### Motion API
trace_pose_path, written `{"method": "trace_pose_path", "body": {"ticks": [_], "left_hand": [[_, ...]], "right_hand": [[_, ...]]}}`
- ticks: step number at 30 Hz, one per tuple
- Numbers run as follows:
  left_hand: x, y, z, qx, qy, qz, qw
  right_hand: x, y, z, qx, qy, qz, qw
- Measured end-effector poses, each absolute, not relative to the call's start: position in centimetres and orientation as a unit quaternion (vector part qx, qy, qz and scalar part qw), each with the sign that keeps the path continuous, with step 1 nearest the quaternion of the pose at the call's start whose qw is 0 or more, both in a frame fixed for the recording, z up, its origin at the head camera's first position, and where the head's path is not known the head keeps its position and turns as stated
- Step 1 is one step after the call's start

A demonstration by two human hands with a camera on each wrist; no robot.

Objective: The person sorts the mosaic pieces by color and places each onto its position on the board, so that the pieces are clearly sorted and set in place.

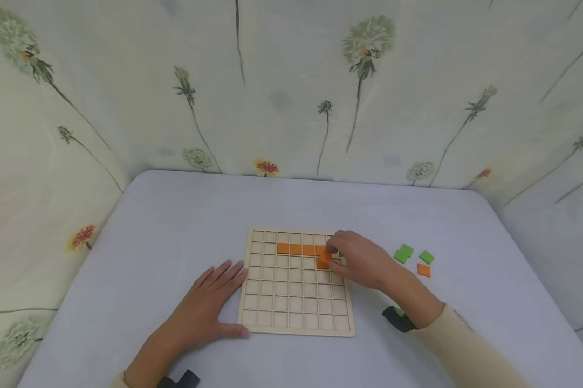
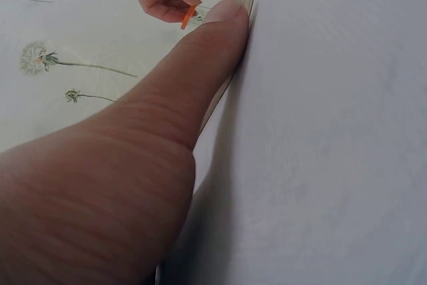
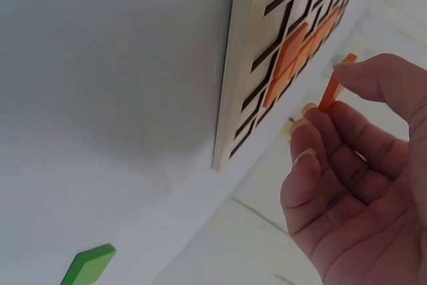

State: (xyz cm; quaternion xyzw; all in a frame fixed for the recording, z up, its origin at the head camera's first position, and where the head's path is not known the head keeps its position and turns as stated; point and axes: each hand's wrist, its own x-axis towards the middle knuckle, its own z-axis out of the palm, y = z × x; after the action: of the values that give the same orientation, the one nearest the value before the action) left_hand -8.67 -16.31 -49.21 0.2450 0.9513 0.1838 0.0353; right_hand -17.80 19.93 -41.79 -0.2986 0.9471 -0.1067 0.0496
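A square wooden grid board (image 1: 296,321) lies on the table, with a row of orange square tiles (image 1: 295,249) in its upper part and one more orange tile (image 1: 320,264) just below the row's right end. My left hand (image 1: 201,310) rests with fingers spread along the board's left side, its thumb (image 2: 223,15) touching the near-left corner. Over the board's upper right, my right hand (image 1: 361,258) pinches an orange tile (image 3: 331,91) between thumb and fingertips. In the right wrist view this tile is held on edge, apart from the board.
Right of the board lie several green tiles (image 1: 404,252) and a loose orange tile (image 1: 424,270). Something green shows partly hidden beside the right wrist's black strap (image 1: 399,319). A flower-patterned cloth (image 1: 291,108) stands behind the white table (image 1: 199,210).
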Motion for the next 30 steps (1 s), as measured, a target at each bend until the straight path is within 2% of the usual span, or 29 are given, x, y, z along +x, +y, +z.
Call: {"method": "trace_pose_path", "body": {"ticks": [8,19,30], "left_hand": [[-8.9,-16.2,-49.4,0.251,0.951,0.181,0.024],[-8.9,-16.2,-49.3,0.243,0.953,0.176,0.043],[-8.8,-16.3,-49.1,0.244,0.951,0.184,0.045]], "right_hand": [[-18.2,18.8,-42.2,-0.295,0.948,-0.099,0.061],[-18.4,17.2,-42.8,-0.286,0.949,-0.097,0.09],[-18.4,16.6,-43.2,-0.295,0.949,-0.083,0.079]]}}
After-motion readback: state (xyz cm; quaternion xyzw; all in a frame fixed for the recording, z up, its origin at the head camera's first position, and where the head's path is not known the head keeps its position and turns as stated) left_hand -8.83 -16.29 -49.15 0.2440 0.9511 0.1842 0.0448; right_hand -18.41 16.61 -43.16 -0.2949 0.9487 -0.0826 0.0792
